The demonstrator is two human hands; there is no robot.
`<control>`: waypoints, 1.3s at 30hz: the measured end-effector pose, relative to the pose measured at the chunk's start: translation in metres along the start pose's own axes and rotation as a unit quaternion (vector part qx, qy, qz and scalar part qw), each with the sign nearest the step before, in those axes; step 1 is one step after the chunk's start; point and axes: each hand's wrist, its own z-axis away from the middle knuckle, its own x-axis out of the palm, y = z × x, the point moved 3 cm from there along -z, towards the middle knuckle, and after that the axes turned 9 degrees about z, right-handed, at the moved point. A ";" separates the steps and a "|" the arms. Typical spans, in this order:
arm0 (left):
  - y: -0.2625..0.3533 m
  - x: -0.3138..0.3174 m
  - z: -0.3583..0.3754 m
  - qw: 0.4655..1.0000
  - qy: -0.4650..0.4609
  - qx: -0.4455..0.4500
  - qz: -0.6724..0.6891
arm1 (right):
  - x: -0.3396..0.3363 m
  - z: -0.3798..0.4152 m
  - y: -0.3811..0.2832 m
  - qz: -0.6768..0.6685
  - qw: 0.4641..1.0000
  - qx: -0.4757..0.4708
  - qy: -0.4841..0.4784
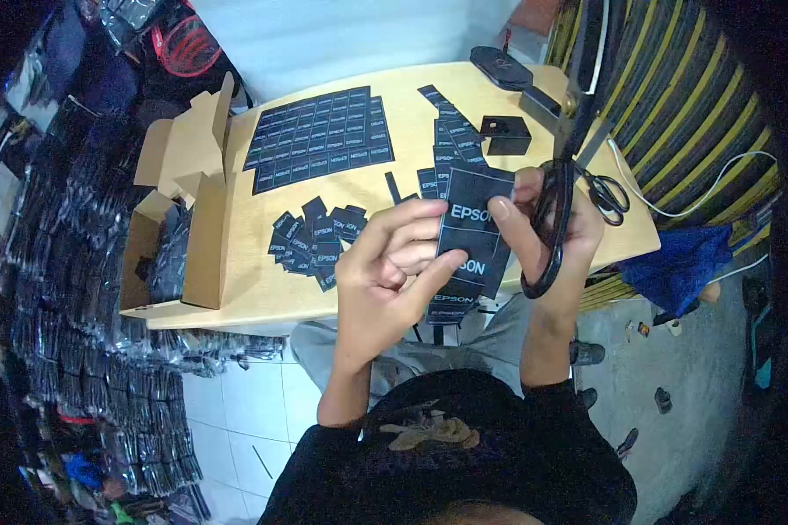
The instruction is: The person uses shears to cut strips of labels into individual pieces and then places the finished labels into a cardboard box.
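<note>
Black label strips (468, 223) printed EPSON are held up over the table's front edge. My left hand (403, 262) pinches their left side between thumb and fingers. With its thumb on the strips' right edge, my right hand (543, 223) also has large black scissors (565, 175) hooked on it, blades pointing up and apart. Behind the held strips, more label strips (451, 131) lie on the table. A loose pile of cut labels (315, 241) is left of my left hand. Uncut label sheets (324, 136) lie farther back.
An open cardboard box (203, 245) with dark pieces inside stands at the table's (271, 302) left. At the right are smaller scissors (606, 194), a black block (505, 136), a dark paddle-shaped object (502, 67) and a white cable (674, 213). Bundled packets (123, 394) are stacked at left.
</note>
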 end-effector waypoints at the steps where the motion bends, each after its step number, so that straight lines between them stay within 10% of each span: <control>1: 0.000 0.000 0.000 1.000 0.000 0.000 0.000 | 0.000 0.000 0.000 0.000 1.000 0.000 0.000; 39: 0.004 -0.002 0.005 0.997 -0.013 0.016 -0.068 | -0.004 0.002 -0.003 0.007 1.000 -0.023 0.007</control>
